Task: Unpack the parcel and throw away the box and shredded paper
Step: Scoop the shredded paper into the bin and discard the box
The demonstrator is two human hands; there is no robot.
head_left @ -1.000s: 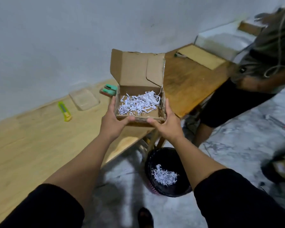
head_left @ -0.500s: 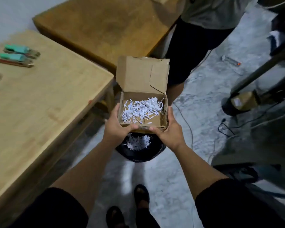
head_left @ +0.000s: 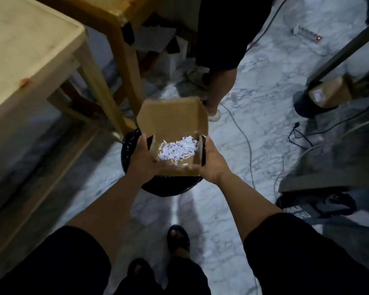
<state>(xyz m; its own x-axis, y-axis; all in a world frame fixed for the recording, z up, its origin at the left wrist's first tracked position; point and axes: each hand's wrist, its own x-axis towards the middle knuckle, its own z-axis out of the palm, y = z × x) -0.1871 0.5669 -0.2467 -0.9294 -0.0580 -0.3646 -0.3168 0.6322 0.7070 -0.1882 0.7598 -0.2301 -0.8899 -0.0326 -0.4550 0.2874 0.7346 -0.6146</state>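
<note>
Disposal step. The open cardboard box (head_left: pixel 173 137), lid flap raised, is held directly above the black-lined bin (head_left: pixel 129 145) on the floor. The left hand (head_left: pixel 144 159) grips the box's left wall and near corner, fingers curled round it; the right hand (head_left: pixel 212 160) clasps its right wall. Shredded paper (head_left: pixel 178 147) lies inside the box. Next, judging by position: tip or release the box so that both fall within the bin's rim.
</note>
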